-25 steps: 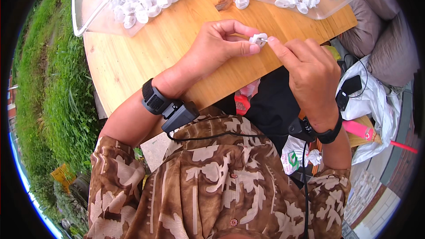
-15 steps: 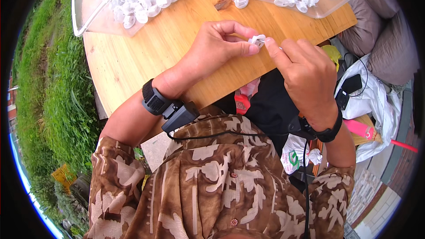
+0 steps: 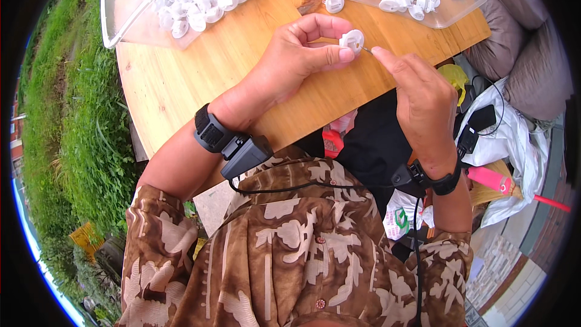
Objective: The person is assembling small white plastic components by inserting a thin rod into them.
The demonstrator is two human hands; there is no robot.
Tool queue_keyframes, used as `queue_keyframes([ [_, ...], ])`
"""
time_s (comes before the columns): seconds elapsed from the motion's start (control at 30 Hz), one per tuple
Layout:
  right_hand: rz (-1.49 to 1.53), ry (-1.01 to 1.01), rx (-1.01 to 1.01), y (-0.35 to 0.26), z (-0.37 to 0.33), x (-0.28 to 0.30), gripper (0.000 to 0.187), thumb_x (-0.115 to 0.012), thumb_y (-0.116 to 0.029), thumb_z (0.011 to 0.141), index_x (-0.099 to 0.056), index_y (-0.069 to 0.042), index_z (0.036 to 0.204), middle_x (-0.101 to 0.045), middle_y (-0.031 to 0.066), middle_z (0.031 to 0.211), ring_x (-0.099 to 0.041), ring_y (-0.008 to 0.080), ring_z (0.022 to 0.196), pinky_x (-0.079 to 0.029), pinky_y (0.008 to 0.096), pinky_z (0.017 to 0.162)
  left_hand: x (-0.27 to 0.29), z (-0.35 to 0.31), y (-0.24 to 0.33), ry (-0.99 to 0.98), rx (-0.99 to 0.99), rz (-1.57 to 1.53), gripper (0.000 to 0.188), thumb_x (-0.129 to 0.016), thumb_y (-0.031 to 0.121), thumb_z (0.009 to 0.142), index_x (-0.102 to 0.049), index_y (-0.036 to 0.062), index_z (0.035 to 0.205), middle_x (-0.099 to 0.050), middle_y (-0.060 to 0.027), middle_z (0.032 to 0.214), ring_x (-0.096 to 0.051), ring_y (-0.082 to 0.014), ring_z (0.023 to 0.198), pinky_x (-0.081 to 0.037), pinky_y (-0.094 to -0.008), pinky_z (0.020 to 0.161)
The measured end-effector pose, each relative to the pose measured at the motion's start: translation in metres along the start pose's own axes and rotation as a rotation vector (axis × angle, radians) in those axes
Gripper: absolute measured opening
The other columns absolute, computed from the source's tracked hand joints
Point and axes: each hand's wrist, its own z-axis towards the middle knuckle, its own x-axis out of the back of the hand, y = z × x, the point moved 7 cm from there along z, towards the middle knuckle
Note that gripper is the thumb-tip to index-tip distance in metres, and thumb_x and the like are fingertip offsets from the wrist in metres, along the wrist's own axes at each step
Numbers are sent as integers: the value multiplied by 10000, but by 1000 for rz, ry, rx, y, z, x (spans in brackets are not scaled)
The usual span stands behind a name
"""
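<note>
Between the thumb and forefinger of my left hand (image 3: 308, 48) is a small round white plastic part (image 3: 352, 40), held up above the wooden table with its slotted face showing. My right hand (image 3: 420, 94) is closed just to the right of it, pinching a thin dark metal tool (image 3: 367, 50). Only the tool's short tip shows, pointing at the part's edge; the rest is hidden in the fingers, so its kind is unclear. A similar loose white part (image 3: 333, 3) lies on the table beyond my hands.
A clear plastic bin (image 3: 112, 30) heaped with white parts stands at the far left. Another clear tray (image 3: 445, 23) with more parts sits at the far right. Below the wooden table's (image 3: 181, 79) right edge are bags and a pink-headed broom (image 3: 487, 178). Grass borders the left.
The white part has been turned so its round face shows more. My right hand has drawn back slightly to the right, and more of the thin tool's tip shows.
</note>
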Motion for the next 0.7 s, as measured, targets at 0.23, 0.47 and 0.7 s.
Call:
queue_keyframes([
  [0.23,19,-2,-27,0,-2,-8,409,-535,66,710,-649,-77,1075,-576,100,776,-591,288,695,-476,384,603,-2,0,-1,-14,29,27,353,-674,1,827,-555,11,1159,-625,-71,1087,-620,-151,983,-517,-267,883],
  [0.47,41,-38,-54,-3,-1,-11,413,-518,92,723,-650,-66,1080,-579,120,793,-598,305,715,-476,387,622,-1,-1,-2,-13,18,40,348,-678,0,824,-562,9,1152,-628,-64,1083,-617,-132,974,-514,-259,877],
  [0.7,39,-46,-83,-6,1,-8,418,-508,120,732,-656,-60,1078,-580,138,790,-599,321,717,-472,388,627,0,-2,-2,-13,23,25,331,-682,-4,820,-574,13,1132,-641,-61,1053,-617,-125,974,-509,-259,879],
])
